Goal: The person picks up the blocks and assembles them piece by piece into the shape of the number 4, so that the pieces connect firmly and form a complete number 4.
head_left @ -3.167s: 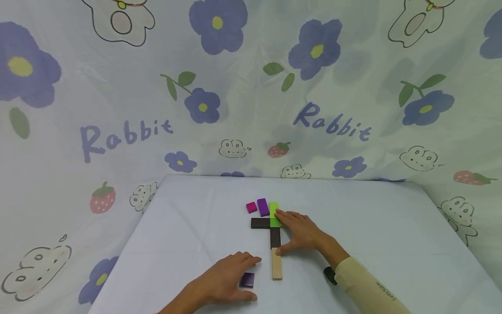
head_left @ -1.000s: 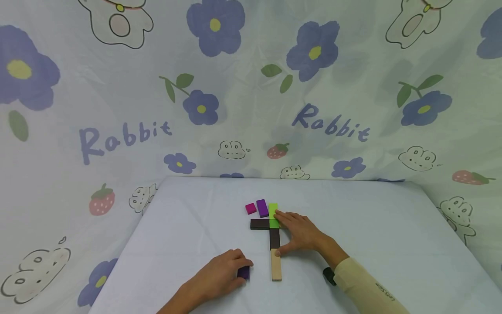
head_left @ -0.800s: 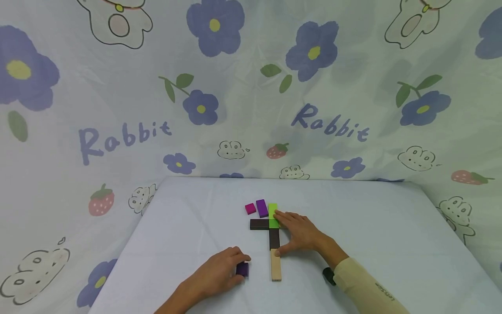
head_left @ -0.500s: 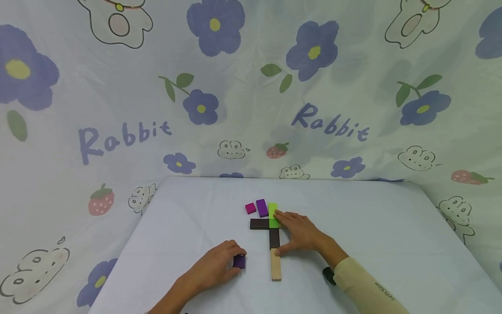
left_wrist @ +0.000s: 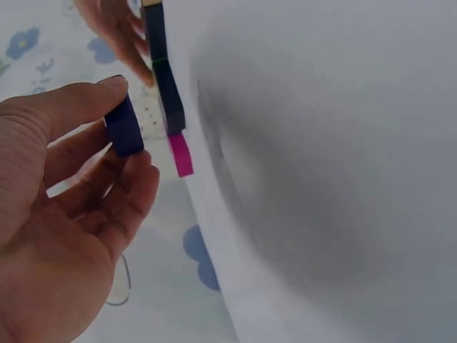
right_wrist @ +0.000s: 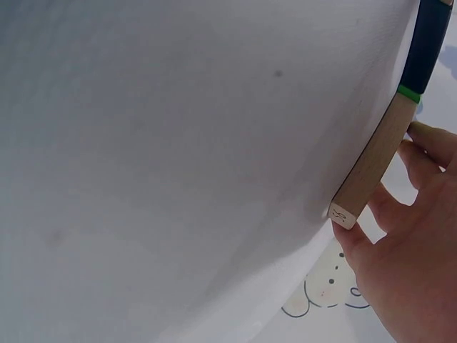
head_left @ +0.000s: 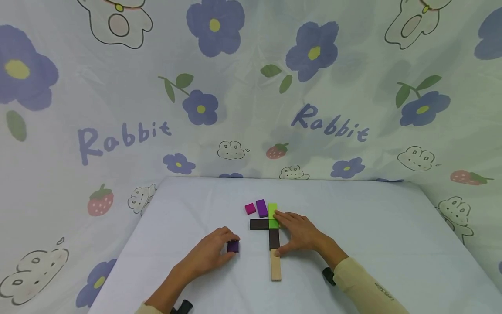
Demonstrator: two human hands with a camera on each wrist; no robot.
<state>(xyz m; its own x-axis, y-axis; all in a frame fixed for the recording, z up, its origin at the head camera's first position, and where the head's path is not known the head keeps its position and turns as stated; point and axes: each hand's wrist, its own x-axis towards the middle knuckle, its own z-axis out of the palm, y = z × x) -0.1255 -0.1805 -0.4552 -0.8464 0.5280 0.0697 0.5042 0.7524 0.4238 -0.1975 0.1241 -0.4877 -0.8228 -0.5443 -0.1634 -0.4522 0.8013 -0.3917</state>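
Note:
A dark purple block (head_left: 233, 247) is pinched between the thumb and fingertips of my left hand (head_left: 209, 250); it looks lifted off the table in the left wrist view. My right hand (head_left: 302, 233) spreads over a cross of blocks. Its fingertips touch the lime green block (head_left: 273, 211) and its thumb touches the pale wooden block (head_left: 276, 266) at the near end. Between these lies a dark brown block (head_left: 274, 238), and another dark brown block (head_left: 259, 224) points left. Mostly hidden under the right palm in the head view is a wooden block (right_wrist: 375, 161).
A purple block (head_left: 262, 209) and a small magenta block (head_left: 250, 209) lie at the upper left of the cross. White cloth covers the table (head_left: 188, 209), and a printed curtain (head_left: 243, 87) hangs behind. Black wrist devices (head_left: 328, 276) show near both sleeves.
My left hand, first open around the purple block, has taken hold of it and carried it forward and slightly left. My right hand stays in place on the cross of blocks.

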